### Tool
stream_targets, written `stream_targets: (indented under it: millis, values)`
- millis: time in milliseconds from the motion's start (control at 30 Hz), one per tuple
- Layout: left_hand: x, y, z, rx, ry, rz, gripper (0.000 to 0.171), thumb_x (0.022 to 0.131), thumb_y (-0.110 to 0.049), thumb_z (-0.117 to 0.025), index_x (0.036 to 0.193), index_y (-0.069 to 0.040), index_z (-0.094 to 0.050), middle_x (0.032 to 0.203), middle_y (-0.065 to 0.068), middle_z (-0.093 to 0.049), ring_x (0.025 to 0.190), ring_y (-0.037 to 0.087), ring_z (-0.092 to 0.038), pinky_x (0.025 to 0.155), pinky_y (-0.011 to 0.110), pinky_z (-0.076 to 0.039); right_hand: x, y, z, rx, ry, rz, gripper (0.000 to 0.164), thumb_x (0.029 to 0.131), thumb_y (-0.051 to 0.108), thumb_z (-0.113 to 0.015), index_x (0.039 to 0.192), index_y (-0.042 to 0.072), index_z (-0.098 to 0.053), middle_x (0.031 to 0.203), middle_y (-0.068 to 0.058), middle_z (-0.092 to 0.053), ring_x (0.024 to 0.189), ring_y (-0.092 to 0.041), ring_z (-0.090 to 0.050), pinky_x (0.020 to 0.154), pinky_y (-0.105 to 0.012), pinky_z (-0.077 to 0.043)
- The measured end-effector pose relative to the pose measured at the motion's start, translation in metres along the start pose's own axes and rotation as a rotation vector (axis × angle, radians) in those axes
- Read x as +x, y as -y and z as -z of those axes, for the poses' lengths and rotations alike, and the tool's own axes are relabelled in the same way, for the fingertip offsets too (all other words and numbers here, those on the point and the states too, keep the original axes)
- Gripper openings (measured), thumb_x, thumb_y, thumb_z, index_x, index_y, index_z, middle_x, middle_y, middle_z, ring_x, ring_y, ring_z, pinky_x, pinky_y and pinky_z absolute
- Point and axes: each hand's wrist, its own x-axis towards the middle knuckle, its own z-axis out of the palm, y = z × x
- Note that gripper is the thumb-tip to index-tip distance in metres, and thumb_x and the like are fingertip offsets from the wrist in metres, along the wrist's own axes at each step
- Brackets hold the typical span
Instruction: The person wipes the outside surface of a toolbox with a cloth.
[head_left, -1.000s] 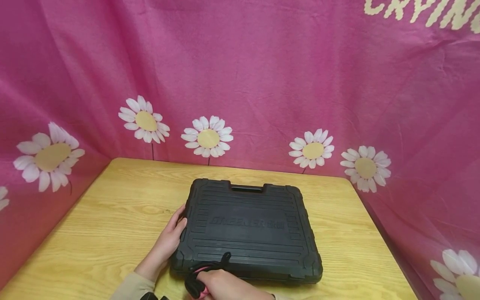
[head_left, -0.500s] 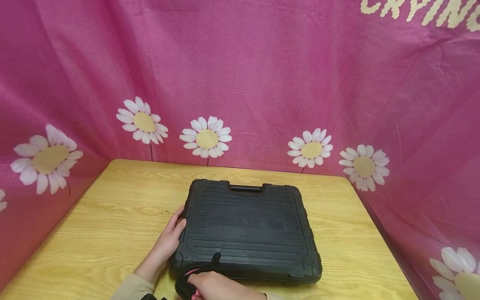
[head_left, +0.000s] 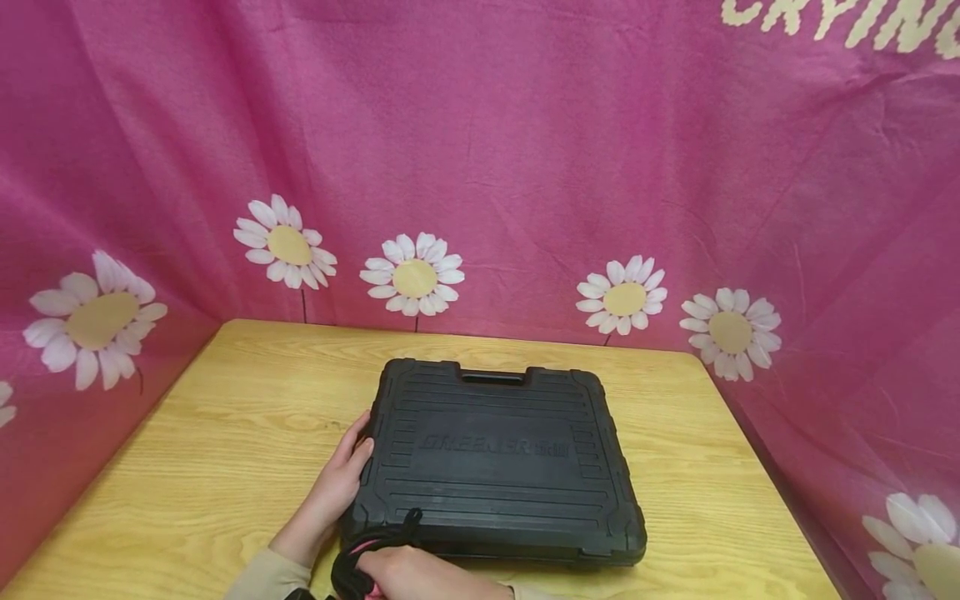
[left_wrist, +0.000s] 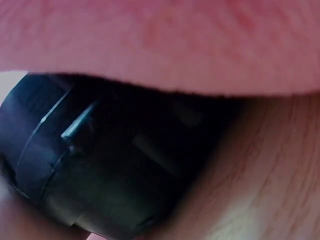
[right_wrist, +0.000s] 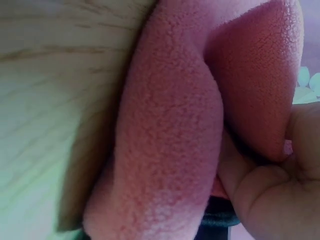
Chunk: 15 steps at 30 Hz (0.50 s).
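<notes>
A black plastic tool case (head_left: 495,446) with raised lettering lies closed on the wooden table, its handle (head_left: 492,377) at the far side. My left hand (head_left: 341,483) grips the case's left side, thumb nearest me; its other fingers are partly hidden. In the left wrist view the black case side (left_wrist: 115,165) is dark and blurred. At the front left corner my right hand (head_left: 427,575) pinches a bunched cloth (head_left: 352,568), black and pink, with a short black loop sticking up. The right wrist view shows the cloth's fuzzy pink folds (right_wrist: 167,125) between thumb and fingers, close to the tabletop.
The wooden table (head_left: 247,417) extends on both sides of the case and behind it. A pink curtain (head_left: 510,167) printed with white daisies encloses the back and both sides.
My right hand has slid left along the front edge of the case with the cloth, toward the left forearm. The left hand and the case have stayed in place.
</notes>
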Motion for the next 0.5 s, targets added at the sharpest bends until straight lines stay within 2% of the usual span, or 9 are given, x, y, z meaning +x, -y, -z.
stream_targets:
  millis: [100,267,400,500]
  values:
    - [0.000,0.000,0.000,-0.002,-0.002,-0.003,0.057,0.114,-0.021,-0.034,0.166,-0.011,-0.013,0.170,0.024,-0.014,0.157,0.046,-0.016,0.124,0.063,-0.020,-0.001,-0.002,-0.005,0.008,-0.015,0.008,0.029,0.103,0.036,-0.064,0.125,0.017,-0.063,0.113,0.014,-0.068,0.103,0.014,-0.056,0.090,-0.001,-0.041]
    - [0.000,0.000,0.000,-0.005,-0.008,-0.015,0.057,0.113,-0.019,-0.034,0.165,-0.009,-0.014,0.169,0.026,-0.017,0.156,0.046,-0.019,0.124,0.062,-0.021,-0.011,-0.009,-0.012,0.107,-0.081,-0.006,0.031,0.103,0.041,-0.061,0.126,0.021,-0.063,0.119,0.015,-0.067,0.110,0.012,-0.057,0.094,-0.005,-0.043]
    - [-0.001,0.001,-0.001,-0.005,-0.016,-0.028,0.057,0.113,-0.018,-0.035,0.165,-0.008,-0.015,0.170,0.025,-0.016,0.156,0.046,-0.017,0.125,0.061,-0.018,-0.030,-0.018,-0.014,0.164,-0.171,-0.039,0.039,0.104,0.047,-0.057,0.137,0.027,-0.057,0.129,0.017,-0.065,0.118,0.009,-0.057,0.096,-0.010,-0.046]
    - [-0.001,0.002,0.000,-0.011,-0.019,-0.039,0.057,0.113,-0.018,-0.036,0.164,-0.006,-0.015,0.170,0.024,-0.014,0.156,0.045,-0.016,0.126,0.059,-0.016,-0.051,-0.016,0.000,0.191,-0.250,-0.053,0.034,0.105,0.040,-0.056,0.137,0.029,-0.056,0.125,0.017,-0.066,0.114,0.008,-0.058,0.093,-0.012,-0.049]
